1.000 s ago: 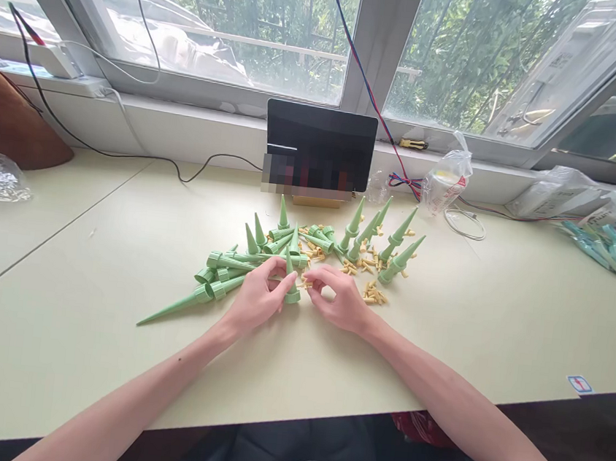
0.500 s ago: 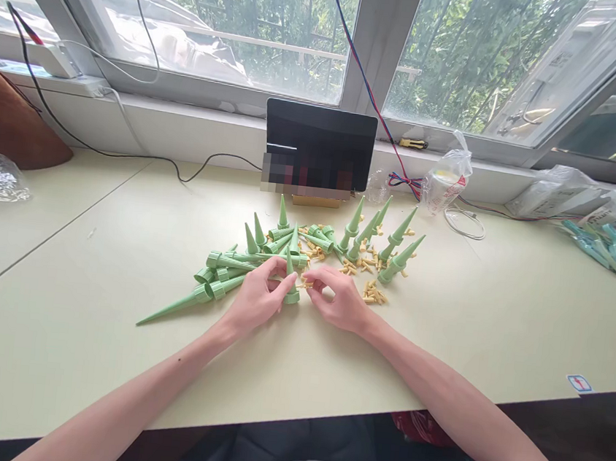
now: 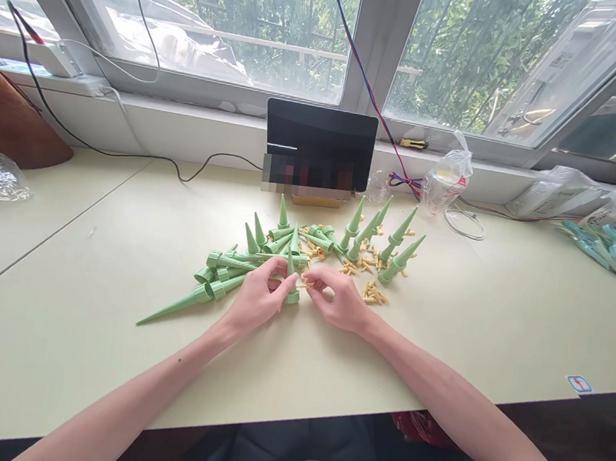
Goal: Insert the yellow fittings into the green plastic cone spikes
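Observation:
My left hand (image 3: pixel 262 292) is closed around a green plastic plant watering spike (image 3: pixel 292 296), which stands point up on the table. Between the thumb and fingers of my right hand (image 3: pixel 338 300) is a small yellow valve (image 3: pixel 307 285), its thin end at the spike's side. Whether the valve is inside the spike I cannot tell. Loose green spikes (image 3: pixel 228 260) lie heaped beyond and left of my left hand. Past my right hand several spikes (image 3: pixel 401 261) stand with yellow valves on their sides. A small pile of yellow valves (image 3: pixel 374 293) lies right of my right hand.
A dark tablet (image 3: pixel 320 144) leans on a small cardboard stand (image 3: pixel 315 202) at the back. To its right are a bagged cup (image 3: pixel 445 182) and a coiled white cable (image 3: pixel 466 224). Teal pieces in plastic (image 3: pixel 614 252) lie far right, a brown bag (image 3: pixel 11 119) far left.
Almost nothing differs. Both hands keep their place and grip, with the yellow valve still at the spike's side.

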